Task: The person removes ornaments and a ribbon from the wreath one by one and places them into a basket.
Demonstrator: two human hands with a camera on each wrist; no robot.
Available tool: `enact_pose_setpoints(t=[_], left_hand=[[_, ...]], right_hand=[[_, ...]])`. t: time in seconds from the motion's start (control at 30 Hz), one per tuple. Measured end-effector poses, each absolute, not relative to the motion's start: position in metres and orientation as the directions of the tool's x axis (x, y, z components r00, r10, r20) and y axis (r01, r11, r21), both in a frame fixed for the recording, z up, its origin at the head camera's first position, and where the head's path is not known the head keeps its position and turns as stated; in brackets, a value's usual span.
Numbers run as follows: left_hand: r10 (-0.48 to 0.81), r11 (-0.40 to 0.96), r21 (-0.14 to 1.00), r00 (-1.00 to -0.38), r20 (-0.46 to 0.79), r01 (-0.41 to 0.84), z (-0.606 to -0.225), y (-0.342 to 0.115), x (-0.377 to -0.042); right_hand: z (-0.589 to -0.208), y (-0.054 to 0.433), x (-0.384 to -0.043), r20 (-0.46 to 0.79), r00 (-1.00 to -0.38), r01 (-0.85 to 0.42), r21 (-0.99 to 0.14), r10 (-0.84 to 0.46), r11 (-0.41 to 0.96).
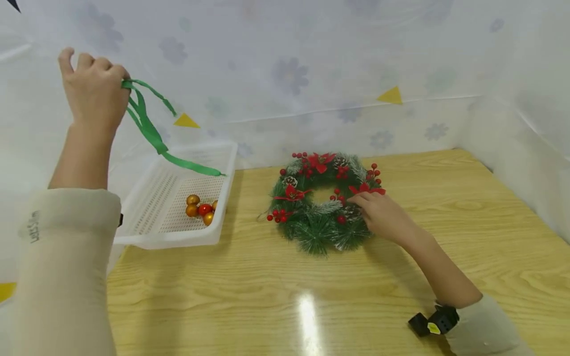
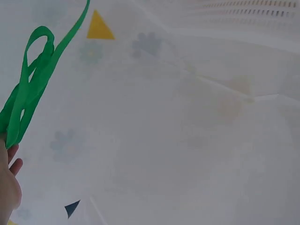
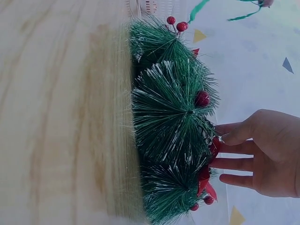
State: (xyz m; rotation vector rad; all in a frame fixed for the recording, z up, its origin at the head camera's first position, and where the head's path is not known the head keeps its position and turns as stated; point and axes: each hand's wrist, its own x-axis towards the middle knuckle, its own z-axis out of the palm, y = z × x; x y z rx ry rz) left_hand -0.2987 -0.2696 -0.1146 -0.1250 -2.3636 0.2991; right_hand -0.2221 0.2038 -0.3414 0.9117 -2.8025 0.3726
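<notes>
My left hand is raised at the upper left and grips a green ribbon. The ribbon hangs in loops, one long tail trailing over the white basket; in the left wrist view the loops of ribbon rise from the fingertips. A round green wreath lies on the table, set with red berries, red poinsettias, pine cones and frosted sprigs. My right hand reaches over its right side. In the right wrist view the right hand has extended fingers touching the wreath beside a red flower.
A white perforated basket stands left of the wreath and holds several gold and red balls. The wooden table meets a flower-printed white sheet behind. Yellow triangles mark the sheet.
</notes>
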Motion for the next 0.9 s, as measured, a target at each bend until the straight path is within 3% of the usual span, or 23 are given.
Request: enact_pose_setpoints(t=[0.33,0.4,0.63,0.9], left_hand=[[0.386,0.922,-0.309,-0.621,0.682,0.234,-0.233,-0.272,-0.311],[0.396,0.917,-0.309,-0.651,0.648,0.250,-0.251,-0.270,-0.311],[0.358,0.918,-0.309,-0.859,0.366,0.250,-0.289,-0.260,-0.305],[0.394,0.901,-0.275,-0.898,0.198,0.335,-0.304,-0.254,-0.300]], right_hand=[[-0.342,0.208,-0.221,0.230,-0.806,-0.586,-0.169,-0.546,0.793],[-0.343,0.209,-0.221,0.236,-0.802,-0.590,-0.170,-0.549,0.789],[-0.344,0.209,-0.220,0.266,-0.784,-0.611,-0.177,-0.561,0.771],[-0.343,0.209,-0.219,0.263,-0.787,-0.606,-0.165,-0.557,0.778]])
